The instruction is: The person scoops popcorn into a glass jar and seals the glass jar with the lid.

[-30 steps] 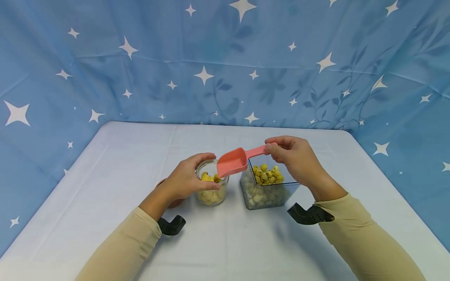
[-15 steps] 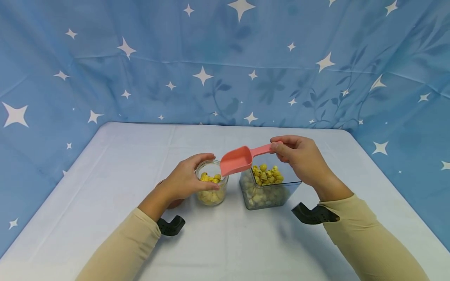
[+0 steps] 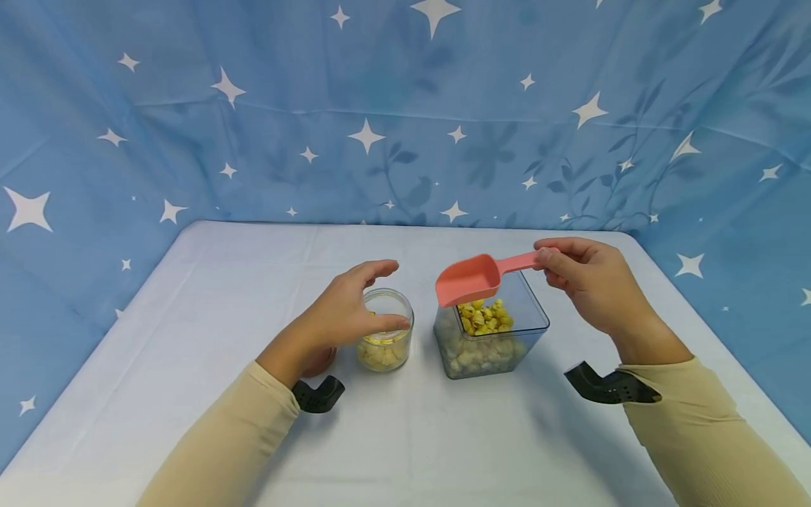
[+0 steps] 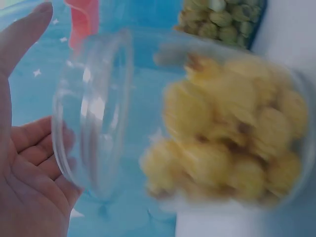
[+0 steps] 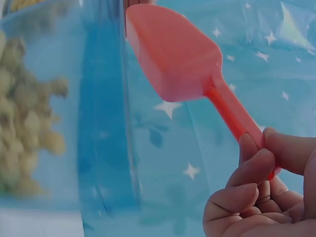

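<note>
My left hand (image 3: 345, 303) has its thumb and fingers spread wide at the rim of a round glass jar (image 3: 386, 359). Yellow popcorn (image 4: 227, 128) fills the lower part of that jar, as the left wrist view shows. With thumb and fingertips, my right hand (image 3: 586, 282) pinches the handle of a pink scoop (image 3: 469, 280). No popcorn shows in the scoop's bowl, which is over the left part of a clear rectangular container (image 3: 535, 303). Inside the container, more popcorn (image 3: 484, 317) is heaped toward the left.
A round brown object (image 3: 321, 361) lies left of the jar, mostly hidden under my left wrist. A white cloth covers the table (image 3: 405, 436). Behind its far edge hangs a blue curtain (image 3: 285, 91) with white stars.
My right hand has moved right with the scoop, from beside the jar to over the container. My left hand has loosened from the jar, its fingers rising and spreading.
</note>
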`<state>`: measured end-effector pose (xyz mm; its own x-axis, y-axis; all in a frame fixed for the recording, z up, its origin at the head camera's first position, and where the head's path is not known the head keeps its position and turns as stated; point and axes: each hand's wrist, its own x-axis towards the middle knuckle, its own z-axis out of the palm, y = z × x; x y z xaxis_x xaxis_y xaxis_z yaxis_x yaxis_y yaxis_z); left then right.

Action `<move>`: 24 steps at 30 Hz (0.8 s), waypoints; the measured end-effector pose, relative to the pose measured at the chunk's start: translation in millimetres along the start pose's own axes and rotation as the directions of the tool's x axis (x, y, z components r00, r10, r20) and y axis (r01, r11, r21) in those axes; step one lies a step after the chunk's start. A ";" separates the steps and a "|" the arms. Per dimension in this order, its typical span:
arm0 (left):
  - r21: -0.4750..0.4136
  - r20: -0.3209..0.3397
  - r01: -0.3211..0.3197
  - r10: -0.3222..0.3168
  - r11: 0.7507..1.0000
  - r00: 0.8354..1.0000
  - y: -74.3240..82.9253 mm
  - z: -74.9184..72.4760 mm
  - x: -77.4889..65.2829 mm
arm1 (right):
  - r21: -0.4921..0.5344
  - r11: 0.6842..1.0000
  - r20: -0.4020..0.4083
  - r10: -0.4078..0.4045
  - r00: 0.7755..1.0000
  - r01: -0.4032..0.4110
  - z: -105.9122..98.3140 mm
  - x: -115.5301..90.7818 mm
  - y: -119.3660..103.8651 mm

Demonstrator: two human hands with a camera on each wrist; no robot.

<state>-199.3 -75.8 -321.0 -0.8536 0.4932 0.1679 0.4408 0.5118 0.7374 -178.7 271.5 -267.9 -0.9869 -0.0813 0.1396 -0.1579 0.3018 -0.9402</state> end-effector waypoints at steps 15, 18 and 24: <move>0.073 0.143 -0.019 0.008 0.997 0.990 44.7 24.0 37.9 | -0.411 0.911 -0.091 -0.002 0.996 -0.036 -43.6 -13.1 10.8; 0.093 0.180 -0.003 -0.014 0.996 0.984 48.2 30.5 42.5 | -0.499 0.866 -0.097 -0.015 0.995 -0.036 -39.1 -14.2 5.9; 0.090 0.191 0.013 -0.030 0.996 0.981 50.0 40.7 44.9 | -0.614 0.786 -0.070 -0.141 0.987 0.069 -25.1 -14.0 -4.1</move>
<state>-204.2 0.5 -303.1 -0.7974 0.6032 0.0176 0.4532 0.5794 0.6774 -165.1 295.3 -258.2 -0.9546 -0.0563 0.2924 -0.2131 0.8150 -0.5388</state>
